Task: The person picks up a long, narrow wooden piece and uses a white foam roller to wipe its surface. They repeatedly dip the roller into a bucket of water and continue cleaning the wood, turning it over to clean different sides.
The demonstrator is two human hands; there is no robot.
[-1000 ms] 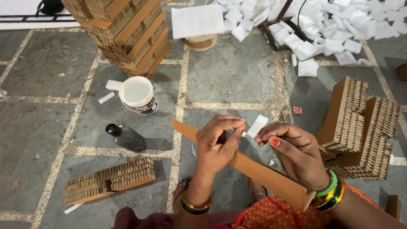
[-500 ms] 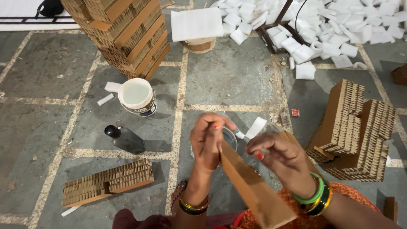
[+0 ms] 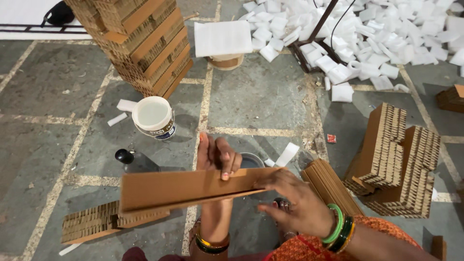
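Cardboard strip [image 3: 188, 189], long, flat, plain brown, smooth face toward the camera, held almost level across the lower middle of the view, its left end reaching out over the ribbed cardboard slab [image 3: 99, 223] on the floor. Thin dark seam along the lower edge toward the right, so it looks folded or double-layered; cannot tell which.

Left hand [image 3: 216, 155] behind the strip's upper edge, fingers curled over it, thumb side hidden, clamped on the strip near its middle. Right hand [image 3: 295, 205] at the strip's right end, palm down, fingers spread and bent over the end; it touches the strip, but whether it truly pinches it cannot be told. Green and dark bangles [image 3: 340, 228] on the right wrist, gold-coloured ones on the left.

Behind the hands: small round tin [image 3: 251, 160] mostly hidden, white foam piece [image 3: 286, 154] just beside it, white tub [image 3: 153, 117] and black-capped bottle [image 3: 129, 159] to the left, corrugated stacks [image 3: 398, 159] to the right.

Against half a second ago: strip then ran steeply toward the camera, near end low at the right hand; now swung to near horizontal, broad face showing. Both hands have stayed on it, left hand lifted higher. Floor items unmoved.
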